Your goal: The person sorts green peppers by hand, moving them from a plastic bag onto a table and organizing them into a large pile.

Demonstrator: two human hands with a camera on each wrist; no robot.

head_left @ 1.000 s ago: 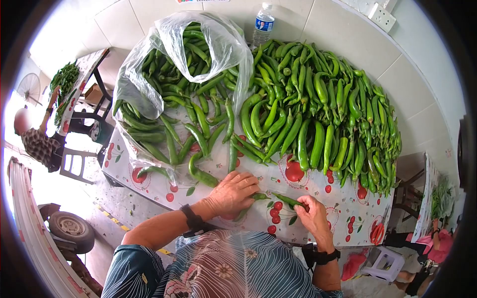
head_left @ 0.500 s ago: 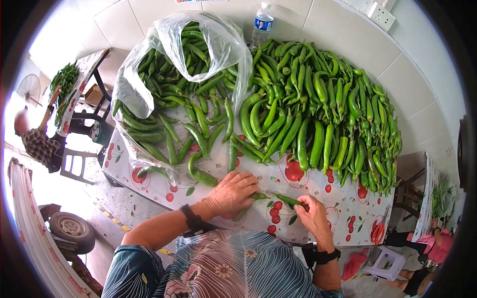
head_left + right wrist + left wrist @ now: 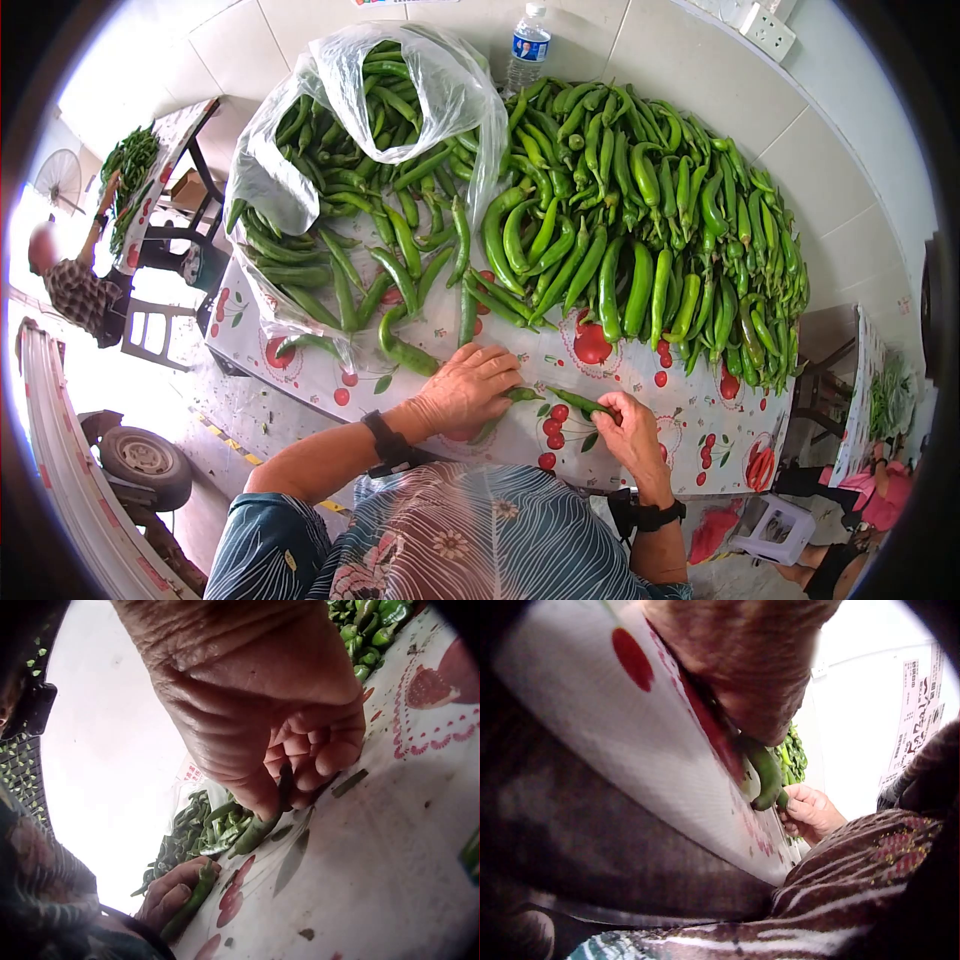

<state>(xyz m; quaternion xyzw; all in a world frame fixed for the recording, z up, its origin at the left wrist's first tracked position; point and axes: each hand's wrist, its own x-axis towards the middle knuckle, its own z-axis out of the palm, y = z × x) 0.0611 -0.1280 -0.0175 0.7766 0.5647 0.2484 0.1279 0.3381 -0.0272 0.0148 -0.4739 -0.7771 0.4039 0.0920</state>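
In the head view my left hand lies low over the table near its front edge, gripping a green chili pepper whose stem end sticks out past the fingers. The left wrist view has a curved pepper emerging from beneath that palm. A little to the right, my right hand pinches another green pepper between thumb and fingers, its free end pointing toward the left hand. The right wrist view gives this pinched pepper close above the cherry-print cloth. Behind the left hand lies a loose curved pepper.
A clear plastic bag spilling peppers stands at the back left. Rows of piled peppers cover the back right. A water bottle stands by the wall. Red peppers lie at the right edge. Other people sit at side tables.
Both hands and their peppers stay where they were. The bag's loose flap shifts slightly, and the person in pink at lower right changes posture.
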